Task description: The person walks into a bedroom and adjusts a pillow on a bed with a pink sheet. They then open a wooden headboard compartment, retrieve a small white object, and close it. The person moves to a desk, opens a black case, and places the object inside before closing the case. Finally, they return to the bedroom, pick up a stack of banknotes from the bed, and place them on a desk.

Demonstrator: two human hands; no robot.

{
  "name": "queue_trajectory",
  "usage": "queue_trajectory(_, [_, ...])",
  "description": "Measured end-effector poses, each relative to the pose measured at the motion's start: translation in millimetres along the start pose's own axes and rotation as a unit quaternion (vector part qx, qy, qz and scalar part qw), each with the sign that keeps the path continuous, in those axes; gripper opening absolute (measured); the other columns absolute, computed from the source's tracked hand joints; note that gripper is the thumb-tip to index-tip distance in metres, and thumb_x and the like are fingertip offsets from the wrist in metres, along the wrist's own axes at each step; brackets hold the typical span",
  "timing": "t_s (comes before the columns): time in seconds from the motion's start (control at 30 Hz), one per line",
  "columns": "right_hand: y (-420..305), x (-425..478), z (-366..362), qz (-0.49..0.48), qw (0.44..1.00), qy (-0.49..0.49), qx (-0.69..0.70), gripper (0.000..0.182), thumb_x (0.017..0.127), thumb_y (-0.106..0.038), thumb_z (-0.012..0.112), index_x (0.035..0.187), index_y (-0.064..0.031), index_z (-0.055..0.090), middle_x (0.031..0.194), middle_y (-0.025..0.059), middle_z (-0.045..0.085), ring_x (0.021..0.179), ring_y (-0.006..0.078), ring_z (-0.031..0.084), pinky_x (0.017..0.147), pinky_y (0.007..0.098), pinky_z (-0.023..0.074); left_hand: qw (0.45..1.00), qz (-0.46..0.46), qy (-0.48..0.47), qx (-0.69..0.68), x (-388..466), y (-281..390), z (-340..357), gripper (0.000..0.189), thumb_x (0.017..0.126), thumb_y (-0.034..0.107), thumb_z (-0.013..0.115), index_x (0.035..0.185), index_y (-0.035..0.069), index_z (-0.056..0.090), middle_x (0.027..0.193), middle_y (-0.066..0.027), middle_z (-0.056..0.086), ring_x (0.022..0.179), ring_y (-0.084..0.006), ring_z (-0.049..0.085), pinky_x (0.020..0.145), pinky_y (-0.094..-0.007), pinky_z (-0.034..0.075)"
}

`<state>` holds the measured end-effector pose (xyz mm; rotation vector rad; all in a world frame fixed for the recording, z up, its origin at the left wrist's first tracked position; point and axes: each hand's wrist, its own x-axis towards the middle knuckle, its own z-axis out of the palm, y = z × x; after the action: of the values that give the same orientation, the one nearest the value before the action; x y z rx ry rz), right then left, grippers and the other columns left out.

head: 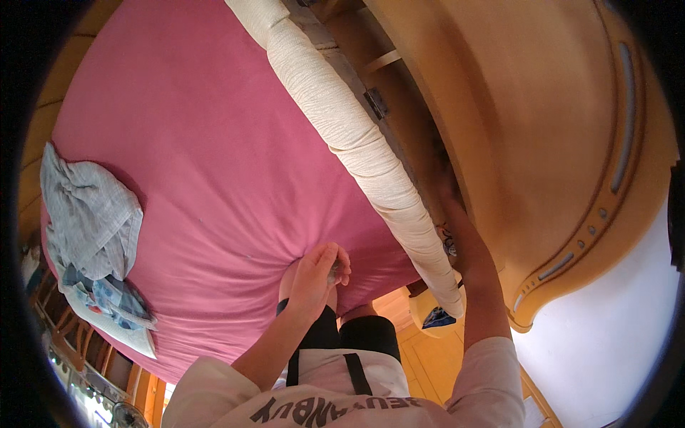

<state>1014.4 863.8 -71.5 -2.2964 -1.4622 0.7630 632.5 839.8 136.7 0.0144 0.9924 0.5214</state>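
Observation:
My left hand (325,266) is above my thigh at the bed's edge. Its fingers curl round a small greyish thing (334,273), blurred and mostly hidden. My right arm reaches over the near end of the long cream bolster (369,155). In the dark gap between bolster and headboard is my right hand (453,200); shadow hides its fingers and anything in them. A fitted pink sheet (203,123) covers the mattress, creased where my knee presses on it. The wooden headboard (524,107) rises on the right.
A grey cloth (99,214) and a blue checked cloth (120,299) lie at the bed's left, near a pale pillow (123,337). A metal bracket (376,103) sits in the headboard gap. A dark blue item (439,317) rests on a small wooden nightstand (425,305).

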Motion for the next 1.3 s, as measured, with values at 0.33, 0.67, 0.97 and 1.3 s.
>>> queue_trajectory(0.33, [19.1, 11.4, 8.4, 0.059, 0.993, -0.005, 0.098, 0.042, 0.091, -0.023, 0.047, 0.128, -0.0039, 0.040, 0.129, 0.0109, 0.044, 0.117, 0.0215, 0.042, 0.095, 0.0298, 0.0350, 0.996, -0.048, -0.023, -0.074, -0.6, -5.4, 7.2, 0.027, 0.093, 0.020, 0.038, 0.072, 0.006, 0.046, 0.068, -0.0037, 0.048, 0.056, -0.0109, 0.044, 0.049, -0.0244, 0.036])
queue_trajectory(0.67, [29.0, 7.3, 14.3, 0.114, 0.964, 0.017, 0.240, 0.045, 0.090, -0.021, 0.048, 0.130, -0.0041, 0.036, 0.132, 0.0092, 0.040, 0.119, 0.0210, 0.039, 0.098, 0.0302, 0.0321, 0.991, -0.118, -0.030, -0.055, -3.9, -12.6, 32.9, 0.021, 0.093, 0.023, 0.040, 0.081, 0.008, 0.047, 0.071, -0.0011, 0.047, 0.056, -0.0104, 0.044, 0.047, -0.0214, 0.034])
queue_trajectory(0.97, [35.6, -3.3, 24.7, 0.187, 0.889, 0.039, 0.416, 0.049, 0.089, -0.019, 0.049, 0.133, -0.0042, 0.033, 0.134, 0.0077, 0.038, 0.121, 0.0205, 0.037, 0.100, 0.0306, 0.0294, 0.962, -0.175, -0.145, -0.152, 5.5, -28.0, 9.9, 0.040, 0.097, 0.032, 0.033, 0.062, 0.013, 0.035, 0.052, 0.0008, 0.036, 0.047, -0.0107, 0.037, 0.043, -0.0229, 0.032])
queue_trajectory(1.3, [27.7, -5.4, 19.6, 0.043, 0.994, -0.032, 0.095, 0.047, 0.085, -0.010, 0.053, 0.129, -0.0029, 0.036, 0.122, 0.0058, 0.045, 0.113, 0.0178, 0.041, 0.097, 0.0322, 0.0329, 0.995, -0.086, 0.039, 0.011, 10.5, -42.0, 9.5, 0.039, 0.095, 0.038, 0.037, 0.066, 0.012, 0.037, 0.060, -0.0005, 0.040, 0.049, -0.0081, 0.037, 0.040, -0.0206, 0.032])
